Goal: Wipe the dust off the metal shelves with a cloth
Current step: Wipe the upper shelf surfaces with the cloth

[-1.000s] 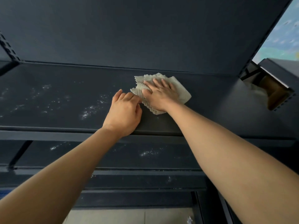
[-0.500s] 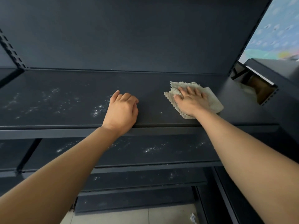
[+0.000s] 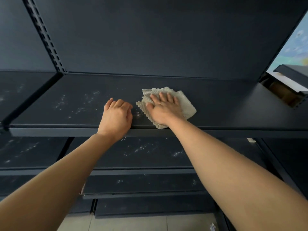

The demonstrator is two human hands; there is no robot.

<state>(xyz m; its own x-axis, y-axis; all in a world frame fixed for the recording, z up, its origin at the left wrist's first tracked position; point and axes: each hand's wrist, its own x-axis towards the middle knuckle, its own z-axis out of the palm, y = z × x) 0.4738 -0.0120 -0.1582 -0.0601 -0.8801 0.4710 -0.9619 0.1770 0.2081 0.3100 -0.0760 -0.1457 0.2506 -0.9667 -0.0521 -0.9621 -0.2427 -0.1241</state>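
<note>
A dark metal shelf (image 3: 225,105) runs across the view at chest height. A beige ribbed cloth (image 3: 185,101) lies on it near the middle. My right hand (image 3: 164,108) presses flat on the cloth, fingers spread forward. My left hand (image 3: 116,117) rests on the shelf's front edge just left of the cloth, fingers curled and holding nothing. White dust specks (image 3: 78,104) cover the shelf to the left of my left hand, and a small patch lies between the two hands. The shelf to the right of the cloth looks free of dust.
Lower shelves (image 3: 141,152) below also carry dust specks. A slotted upright (image 3: 45,35) stands at the back left, with a neighbouring shelf bay beyond it. A dark box-like fixture (image 3: 291,84) sits at the right end. Tiled floor (image 3: 133,222) shows at the bottom.
My right hand has slid the cloth back leftward along the shelf, close to my left hand. The left hand has stayed on the front edge.
</note>
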